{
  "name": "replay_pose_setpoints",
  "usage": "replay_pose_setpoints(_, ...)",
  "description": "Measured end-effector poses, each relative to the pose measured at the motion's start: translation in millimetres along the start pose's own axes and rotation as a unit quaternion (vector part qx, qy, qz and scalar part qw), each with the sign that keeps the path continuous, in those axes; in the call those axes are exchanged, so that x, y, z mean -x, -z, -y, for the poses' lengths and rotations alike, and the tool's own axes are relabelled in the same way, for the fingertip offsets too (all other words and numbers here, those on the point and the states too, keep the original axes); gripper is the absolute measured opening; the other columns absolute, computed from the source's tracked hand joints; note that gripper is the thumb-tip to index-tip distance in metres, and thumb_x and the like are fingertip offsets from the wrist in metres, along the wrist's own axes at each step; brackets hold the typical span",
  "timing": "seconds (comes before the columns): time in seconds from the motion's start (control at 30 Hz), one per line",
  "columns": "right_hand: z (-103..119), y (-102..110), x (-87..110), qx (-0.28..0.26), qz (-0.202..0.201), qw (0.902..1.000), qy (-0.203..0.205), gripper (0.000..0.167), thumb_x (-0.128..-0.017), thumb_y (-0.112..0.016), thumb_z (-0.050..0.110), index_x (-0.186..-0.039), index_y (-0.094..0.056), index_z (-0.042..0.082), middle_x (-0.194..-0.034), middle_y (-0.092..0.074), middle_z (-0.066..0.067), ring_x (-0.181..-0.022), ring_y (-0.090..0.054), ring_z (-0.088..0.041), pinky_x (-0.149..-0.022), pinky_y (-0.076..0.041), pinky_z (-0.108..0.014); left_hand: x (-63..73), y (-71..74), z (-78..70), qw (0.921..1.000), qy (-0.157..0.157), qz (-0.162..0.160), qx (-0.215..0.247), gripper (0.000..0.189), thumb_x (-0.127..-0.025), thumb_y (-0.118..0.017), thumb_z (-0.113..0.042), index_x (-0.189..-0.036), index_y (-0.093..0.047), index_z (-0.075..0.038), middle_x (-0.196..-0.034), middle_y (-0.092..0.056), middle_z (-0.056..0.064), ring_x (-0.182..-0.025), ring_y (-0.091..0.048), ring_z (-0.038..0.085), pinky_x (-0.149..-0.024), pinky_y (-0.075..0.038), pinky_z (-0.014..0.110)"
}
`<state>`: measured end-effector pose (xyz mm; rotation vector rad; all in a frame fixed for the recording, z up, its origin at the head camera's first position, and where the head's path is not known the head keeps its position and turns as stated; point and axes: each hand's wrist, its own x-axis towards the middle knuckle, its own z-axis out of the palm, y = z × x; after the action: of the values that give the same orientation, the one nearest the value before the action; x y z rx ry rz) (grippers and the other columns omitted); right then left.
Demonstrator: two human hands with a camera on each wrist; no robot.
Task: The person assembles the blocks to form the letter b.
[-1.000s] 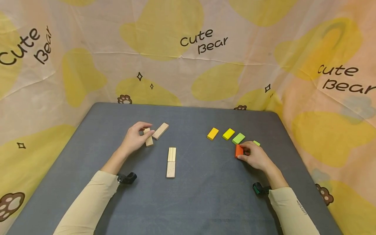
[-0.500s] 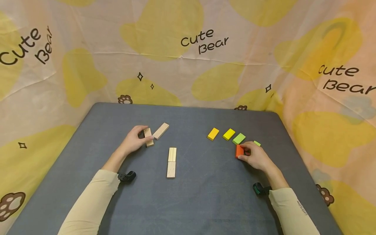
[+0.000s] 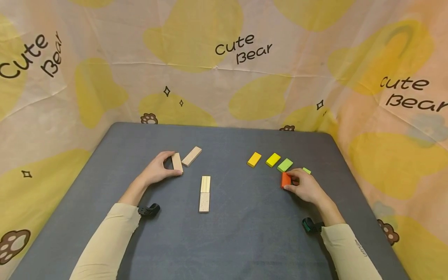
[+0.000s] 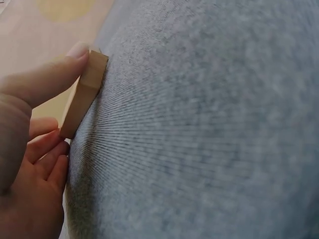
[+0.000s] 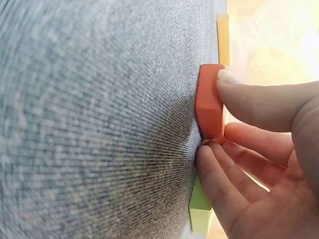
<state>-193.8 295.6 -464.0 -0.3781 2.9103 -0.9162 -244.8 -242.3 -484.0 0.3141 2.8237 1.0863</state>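
Blue-grey table [image 3: 238, 241], far corners rounded, covered in cloth; close up in both wrist views, the weave shows fine ribs. Pale pink-cream drape [image 3: 129, 46] w/ big yellow blotches walls it in at back, L & R, a horizontal crease running across the back panel. On it: black "Cute Bear" lettering [image 3: 235, 46] in 3 spots, small outlined stars [image 3: 167, 91], brown paw prints [image 3: 14, 245].

Person's arms reach in from the near edge, cream sleeves [image 3: 105, 241], a black wrist strap [image 3: 149, 210] on each.

L hand [image 3: 157, 169], table's left half, pinches a plain wood block [image 3: 177, 162] by its ends btwn thumb & fingers; block lies on the cloth. Just beside it, a slanted wood block [image 3: 191, 156]. Nearer, toward ctr, two more wood blocks [image 3: 204, 202] sit end to end, touching, in a straight line.

R hand [image 3: 305, 187], right half, pinches a red-orange block [image 3: 285, 180] likewise, thumb one end, fingers the other, block on the cloth. Behind it, a loose row: amber block [image 3: 254, 160], yellow block [image 3: 273, 160], green block [image 3: 285, 165]. A light-green block [image 3: 306, 170] is partly hidden behind that hand.
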Motion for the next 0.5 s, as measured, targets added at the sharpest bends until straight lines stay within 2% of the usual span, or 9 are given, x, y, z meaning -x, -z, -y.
replay_pose_setpoints(0.13, 0.2, 0.0, 0.0, 0.002, 0.003, 1.0, 0.001, 0.051, -0.088, -0.081, 0.014, -0.129, -0.062, -0.01, -0.127, -0.059, -0.025, -0.107, -0.061, -0.039, -0.094, -0.051, -0.056, 1.7, -0.2, 0.0, 1.0, -0.004, 0.003, -0.005, 0.099, -0.079, -0.088, -0.042, -0.153, -0.039, 0.002, -0.154, -0.037, 0.025, -0.145, -0.033, 0.041, -0.117, -0.027, 0.059)
replay_pose_setpoints(0.5, 0.7, 1.0, 0.8, 0.0, 0.001, 1.0, 0.003, 0.05, -0.088, -0.081, 0.013, -0.129, -0.062, -0.01, -0.126, -0.06, -0.024, -0.106, -0.061, -0.038, -0.094, -0.051, -0.056, 0.8, -3.8, -4.2, 0.9997, -0.008, -0.018, -0.016, 0.092, -0.08, -0.086, -0.04, -0.148, -0.044, 0.005, -0.15, -0.041, 0.026, -0.142, -0.037, 0.042, -0.116, -0.029, 0.059)
